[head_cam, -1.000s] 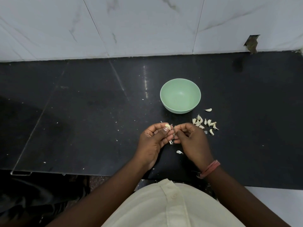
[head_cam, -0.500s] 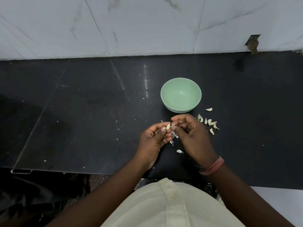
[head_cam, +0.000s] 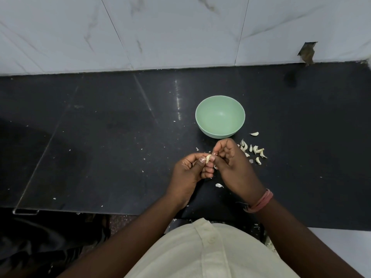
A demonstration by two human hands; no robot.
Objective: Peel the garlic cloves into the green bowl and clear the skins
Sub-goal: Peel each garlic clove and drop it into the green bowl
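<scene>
**Peeling One Clove Over the Dark Tabletop**

The white wall (head_cam: 180, 31) is looking smooth and shiny, like marble tiles with thin grey lines. Below it the tabletop (head_cam: 100, 137) is lying flat, black and glossy, with tiny white crumbs of skin dotted on it.

The green bowl (head_cam: 220, 117) is sitting on the tabletop just past the hands. It is round, smooth and pale green, and nothing is showing inside it yet.

The left hand (head_cam: 190, 169) is curling its fingers and pinching the garlic clove (head_cam: 208, 158) at its fingertips. The right hand (head_cam: 232, 165) is curling too, and its fingertips are picking at the far end of that same clove. A moment ago the right hand was sitting lower and level with the left one; now it is lifting up and toward the bowl, so the skin is likely being pulled away. That means this clove is nearly bare, but it is not in the bowl yet.

The pile of cloves (head_cam: 254, 150) is waiting on the tabletop to the right of the hands, near the bowl. They are small, curved, pale and papery. One loose skin (head_cam: 219, 185) is lying below the hands, thin and white.
</scene>
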